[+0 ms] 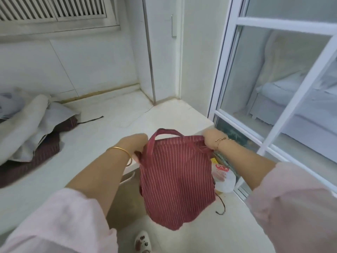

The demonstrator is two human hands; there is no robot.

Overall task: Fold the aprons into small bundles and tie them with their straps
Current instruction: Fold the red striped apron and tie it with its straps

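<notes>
Now, white ledge [102, 125] ahead: firm flat place for folding. Dark striped pile [36, 152] on its left side, partly under pale cloth. Red striped apron [175, 172] hangs in air before ledge, spread between hands. Judged light, limp, no stiffness; will sag and slide unless laid flat. Left hand [135, 143] curled round upper left corner; right hand [209, 139] pinches upper right corner, fingers closed on cloth. Neck loop [164, 131] arches between them. Thin strap [223, 207] dangles low right: likely tying end, take near root.

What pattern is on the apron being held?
The apron is red with thin pale stripes; the head view shows it.
</notes>
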